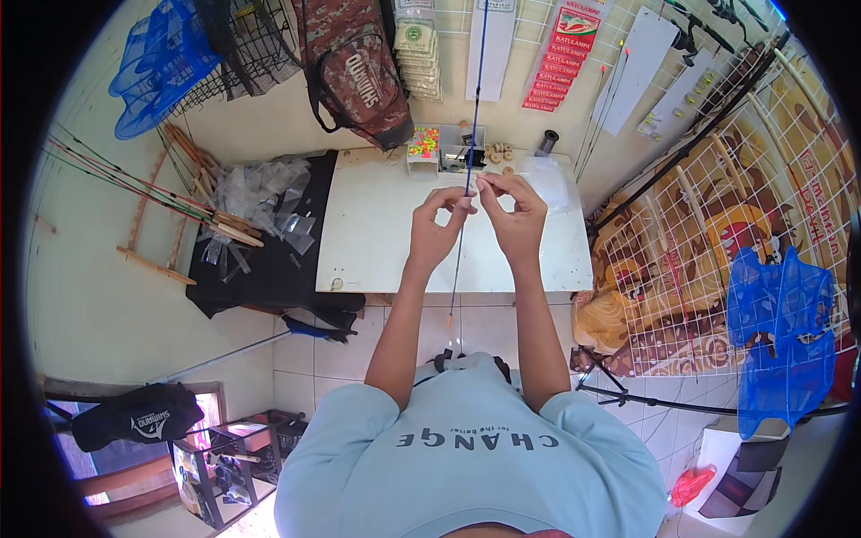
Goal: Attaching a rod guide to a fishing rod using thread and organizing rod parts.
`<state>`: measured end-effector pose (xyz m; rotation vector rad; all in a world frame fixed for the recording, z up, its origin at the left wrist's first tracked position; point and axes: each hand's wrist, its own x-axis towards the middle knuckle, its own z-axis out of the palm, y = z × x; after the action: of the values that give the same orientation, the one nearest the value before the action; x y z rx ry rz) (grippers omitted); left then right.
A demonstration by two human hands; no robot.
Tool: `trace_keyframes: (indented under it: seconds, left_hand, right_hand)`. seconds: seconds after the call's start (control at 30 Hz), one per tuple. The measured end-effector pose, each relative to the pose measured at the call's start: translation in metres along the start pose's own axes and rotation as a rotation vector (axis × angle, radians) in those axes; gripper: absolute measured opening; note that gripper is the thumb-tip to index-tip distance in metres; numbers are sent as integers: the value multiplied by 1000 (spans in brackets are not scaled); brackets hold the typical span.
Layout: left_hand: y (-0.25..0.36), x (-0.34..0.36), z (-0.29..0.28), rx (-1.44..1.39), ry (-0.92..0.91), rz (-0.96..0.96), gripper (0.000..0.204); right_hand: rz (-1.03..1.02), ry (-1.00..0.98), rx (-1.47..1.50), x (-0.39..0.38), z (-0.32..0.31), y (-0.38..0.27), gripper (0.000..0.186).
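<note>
A thin fishing rod [477, 90], blue and dark, runs nearly upright through the view in front of me, over the white table. My left hand [438, 224] pinches it between thumb and fingertips. Just to the right, my right hand [515, 211] has its thumb and forefinger pressed together close beside the rod. Whatever lies between those fingertips is too small to make out. Below the hands the rod narrows to a thin end with an orange tip [450, 321], past the table's near edge.
On the white table [386, 242] stand a box of bright small pieces [423, 143], a compartment box [456, 160], tan rings [500, 154], a dark cylinder [548, 141] and clear plastic bags [549, 175]. Left lies a black cloth [242, 282] with plastic packaging. A wire rack [682, 242] stands right.
</note>
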<state>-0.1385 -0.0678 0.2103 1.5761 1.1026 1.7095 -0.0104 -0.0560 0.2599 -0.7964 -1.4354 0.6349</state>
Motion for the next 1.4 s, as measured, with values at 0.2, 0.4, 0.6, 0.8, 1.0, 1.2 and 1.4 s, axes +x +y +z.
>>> trace_keyframes:
  seconds: [0.2,0.4,0.6,0.8,1.0,1.2,1.4]
  left_hand:
    - [5,1,7,-88,31,20,14]
    - [-7,0,1,-20,10,52,17]
    - [0,1,6,-124,49,-36,13]
    - [-8,-1,5,-60,46,0,12]
    - [-2,-1,6,-87,55,-59,15]
    - [-5,-2,6,-56,56,-74,13]
    - [-8,-3,3,-63,53,-54,15]
  right_hand:
    - [5,-15,53,-1,1,2,17]
    - [53,56,104,-2,3,-4,18]
    - [-4,62,44,-1,0,-1,15]
    - [-31,85,5,-2,1,1,13]
    - [22,59,-24,-2,0,2,9]
    - [97,19,-20,-4,-2,3,10]
    - [84,-4,-35,-4,-2,1,10]
